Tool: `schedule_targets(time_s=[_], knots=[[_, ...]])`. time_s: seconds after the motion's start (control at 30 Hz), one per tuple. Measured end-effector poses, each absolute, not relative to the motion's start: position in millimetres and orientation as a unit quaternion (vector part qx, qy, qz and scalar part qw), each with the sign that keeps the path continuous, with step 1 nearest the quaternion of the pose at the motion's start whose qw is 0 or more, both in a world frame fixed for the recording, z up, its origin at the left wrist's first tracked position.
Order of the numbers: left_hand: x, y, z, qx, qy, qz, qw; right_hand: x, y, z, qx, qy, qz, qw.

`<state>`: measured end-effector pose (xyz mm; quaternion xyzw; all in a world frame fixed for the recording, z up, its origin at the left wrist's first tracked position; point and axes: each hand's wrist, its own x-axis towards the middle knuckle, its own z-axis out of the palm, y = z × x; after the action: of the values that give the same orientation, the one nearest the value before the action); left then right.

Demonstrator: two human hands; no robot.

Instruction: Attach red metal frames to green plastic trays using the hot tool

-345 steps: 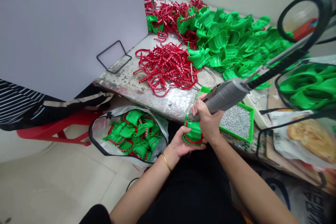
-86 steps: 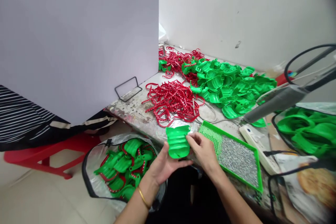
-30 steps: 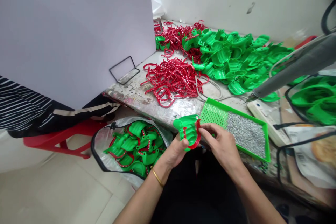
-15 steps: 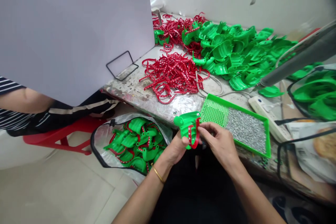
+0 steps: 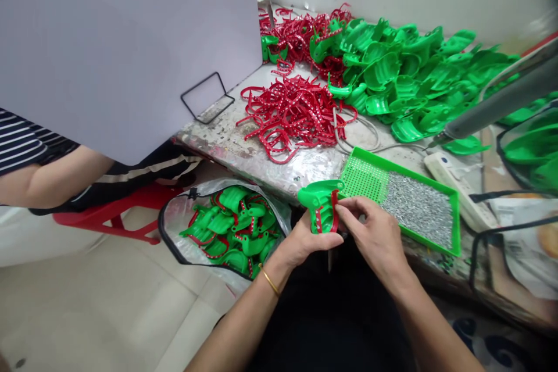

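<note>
A ridged green shell point(image 5: 320, 206) with a red strip point(image 5: 334, 216) is gripped by both hands point(image 5: 305, 241) point(image 5: 372, 235); small metal pieces, probably screws point(image 5: 418, 209), are held in the perforated tray point(image 5: 361, 177) at the bench's front edge.

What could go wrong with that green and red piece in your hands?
The red strip, pinched by the right hand, might slip off the green piece in the left hand and drop to the floor, since both are held off the table. That hand could nudge the screw tray near the table edge.
</note>
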<state>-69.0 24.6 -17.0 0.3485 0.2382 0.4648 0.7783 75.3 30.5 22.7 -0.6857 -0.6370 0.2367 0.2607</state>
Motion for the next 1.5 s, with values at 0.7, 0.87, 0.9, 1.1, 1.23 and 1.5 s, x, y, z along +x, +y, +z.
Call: schedule_targets(time_s=[0.7,0.87,0.9,1.1,1.23,1.5], knots=[[-64.1,19.3,-32.0,0.325,0.281,0.468,0.772,78.6,29.4,18.4,-0.709,-0.596,0.290,0.242],[-64.9,19.0,-29.6,0.293,0.249,0.462,0.799,83.0,28.1,13.2,-0.696,-0.578,0.329,0.269],[-65.1,19.3,-27.4,0.270,0.226,0.461,0.815,83.3,27.7,11.7,-0.692,-0.574,0.326,0.293],[-63.0,18.8,-20.2,0.104,0.136,0.448,0.878,79.8,21.2,14.3,-0.656,-0.585,0.301,0.370],[-59.0,16.0,-22.3,0.043,0.095,0.434,0.895,93.7,26.3,25.3,-0.640,-0.582,0.189,0.465],[-40.6,7.6,-28.1,-0.007,0.039,0.370,0.928,183.0,85.6,54.0,-0.576,-0.462,-0.105,0.666]])
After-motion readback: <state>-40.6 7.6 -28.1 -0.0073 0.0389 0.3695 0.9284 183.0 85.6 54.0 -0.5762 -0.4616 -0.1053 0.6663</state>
